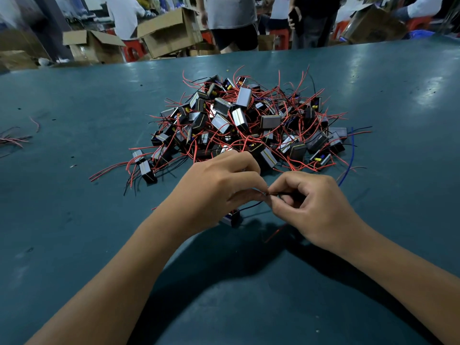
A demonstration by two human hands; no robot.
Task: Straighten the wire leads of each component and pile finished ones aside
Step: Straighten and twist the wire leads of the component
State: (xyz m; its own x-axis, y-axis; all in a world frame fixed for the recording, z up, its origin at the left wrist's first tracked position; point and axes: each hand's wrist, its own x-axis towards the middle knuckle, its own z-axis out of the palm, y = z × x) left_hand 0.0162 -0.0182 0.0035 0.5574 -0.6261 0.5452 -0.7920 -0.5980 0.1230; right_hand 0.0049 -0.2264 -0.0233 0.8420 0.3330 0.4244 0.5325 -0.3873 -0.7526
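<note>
A big pile of small dark box-shaped components (239, 123) with tangled red and black wire leads lies mid-table. In front of it, my left hand (216, 192) and my right hand (311, 207) meet fingertip to fingertip, both pinching the thin black lead (254, 205) of one component. That component's dark body (231, 217) hangs low under my left hand, just above the table. A red lead (273, 232) trails below my right hand. A blue wire (348, 168) curves behind my right hand.
The green table (87, 232) stretches all around. A few loose wires (15, 139) lie at the far left edge. Beyond the table's far edge stand open cardboard boxes (169, 33), red stools and several people.
</note>
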